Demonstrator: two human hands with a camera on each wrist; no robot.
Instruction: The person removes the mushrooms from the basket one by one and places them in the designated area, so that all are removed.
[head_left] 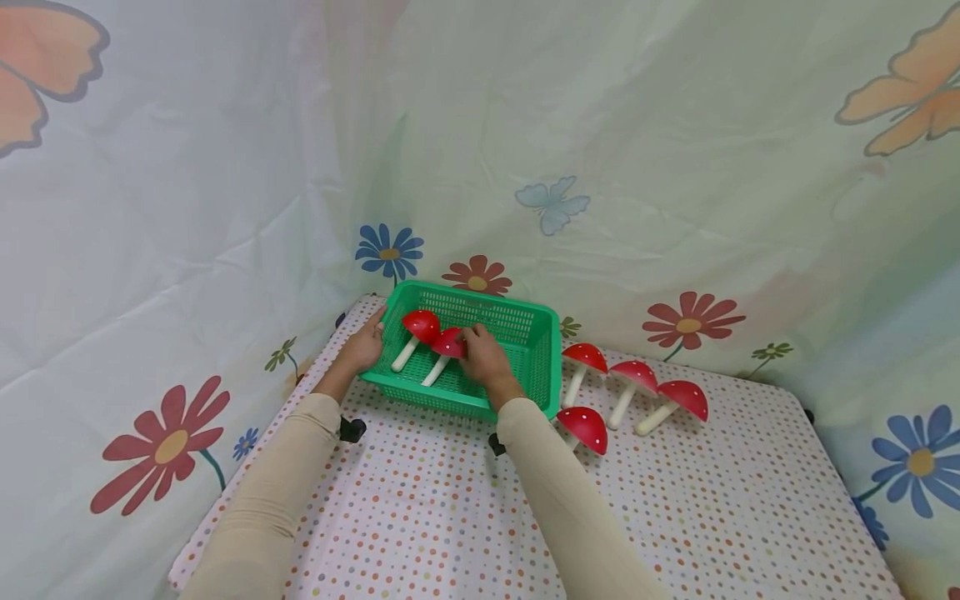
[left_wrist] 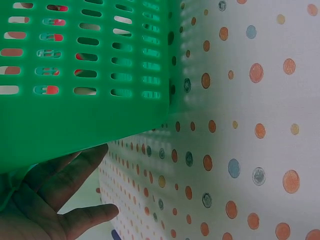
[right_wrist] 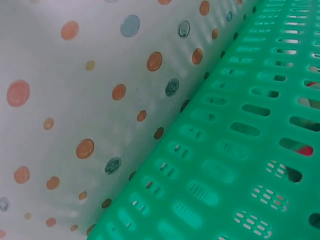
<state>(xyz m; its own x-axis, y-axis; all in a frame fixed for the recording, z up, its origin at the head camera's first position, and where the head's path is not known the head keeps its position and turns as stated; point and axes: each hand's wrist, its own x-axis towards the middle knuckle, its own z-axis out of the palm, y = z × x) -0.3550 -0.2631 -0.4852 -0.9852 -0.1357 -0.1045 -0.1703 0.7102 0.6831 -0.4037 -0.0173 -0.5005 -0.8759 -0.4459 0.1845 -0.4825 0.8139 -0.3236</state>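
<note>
A green slotted plastic basket [head_left: 540, 367] stands near the back of the table. Two toy mushrooms with red white-dotted caps and pale stems lie inside it, the left mushroom [head_left: 422, 325] beside the second mushroom [head_left: 444, 346]. My right hand [head_left: 483, 357] reaches into the basket and pinches the second one's cap at its right edge. Against the basket's left end rests my left hand [head_left: 363, 346]; in the left wrist view its fingers [left_wrist: 75, 177] lie fairly straight along the basket's outside. Only slotted wall shows in the right wrist view, and the right hand is hidden there.
Right of the basket, several more red-capped mushrooms [head_left: 635, 377] lie on the dotted tablecloth [head_left: 420, 517]. One mushroom [head_left: 585, 428] lies nearer, its stem partly hidden by my right sleeve. A flower-printed curtain [head_left: 450, 125] hangs close behind the basket and along the left.
</note>
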